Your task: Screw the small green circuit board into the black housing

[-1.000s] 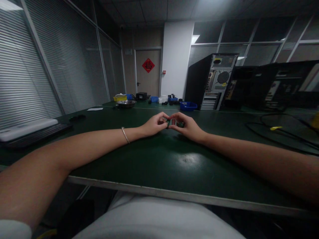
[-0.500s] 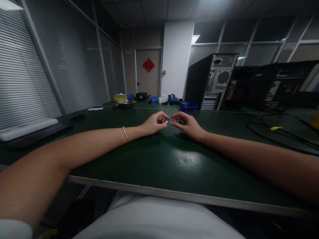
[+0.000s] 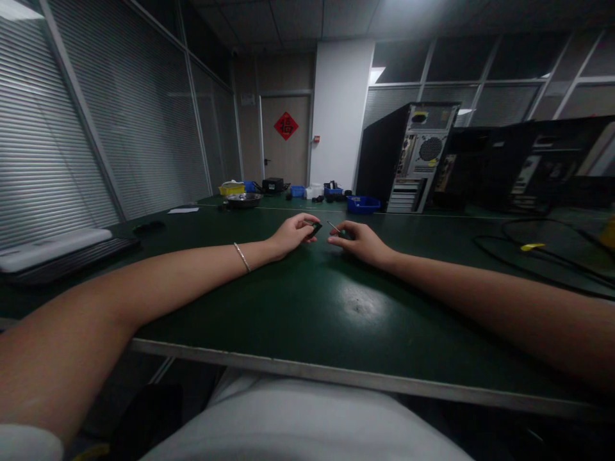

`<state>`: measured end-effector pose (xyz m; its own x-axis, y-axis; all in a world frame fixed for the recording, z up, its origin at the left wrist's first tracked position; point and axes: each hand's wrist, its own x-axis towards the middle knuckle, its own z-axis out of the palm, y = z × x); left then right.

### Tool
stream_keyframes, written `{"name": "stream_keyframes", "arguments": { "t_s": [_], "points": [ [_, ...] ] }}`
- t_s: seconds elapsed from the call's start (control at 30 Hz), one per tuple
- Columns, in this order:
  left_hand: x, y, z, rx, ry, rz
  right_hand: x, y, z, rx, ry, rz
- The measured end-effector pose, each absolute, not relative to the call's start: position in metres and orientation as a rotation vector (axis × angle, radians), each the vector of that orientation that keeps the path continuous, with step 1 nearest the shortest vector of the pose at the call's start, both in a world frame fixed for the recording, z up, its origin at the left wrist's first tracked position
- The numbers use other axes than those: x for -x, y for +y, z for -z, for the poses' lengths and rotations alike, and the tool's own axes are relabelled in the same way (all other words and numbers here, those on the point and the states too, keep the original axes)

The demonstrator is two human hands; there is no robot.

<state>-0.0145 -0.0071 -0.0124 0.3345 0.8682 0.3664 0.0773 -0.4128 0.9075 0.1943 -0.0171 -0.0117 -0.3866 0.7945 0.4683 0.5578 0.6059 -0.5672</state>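
Head view: left hand (image 3: 291, 234) pinches a small dark chip (image 3: 316, 227) — right hand (image 3: 358, 242) grips a thin metal sliver (image 3: 333, 226).

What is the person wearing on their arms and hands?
Both arms are bare from the elbow down, with no gloves on the left hand or the right hand. A thin silver bracelet circles the left wrist. A bit of white short sleeve shows at the left upper arm. No watch or rings can be made out.
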Motion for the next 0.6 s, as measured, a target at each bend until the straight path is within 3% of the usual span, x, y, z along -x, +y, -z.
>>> {"name": "stream_keyframes", "arguments": {
  "t_s": [0.6],
  "points": [
    [0.021,-0.006,0.011,-1.896,0.751,-1.184,-0.193,-0.027,0.008,1.077,-2.189,-0.302]
  ]
}}
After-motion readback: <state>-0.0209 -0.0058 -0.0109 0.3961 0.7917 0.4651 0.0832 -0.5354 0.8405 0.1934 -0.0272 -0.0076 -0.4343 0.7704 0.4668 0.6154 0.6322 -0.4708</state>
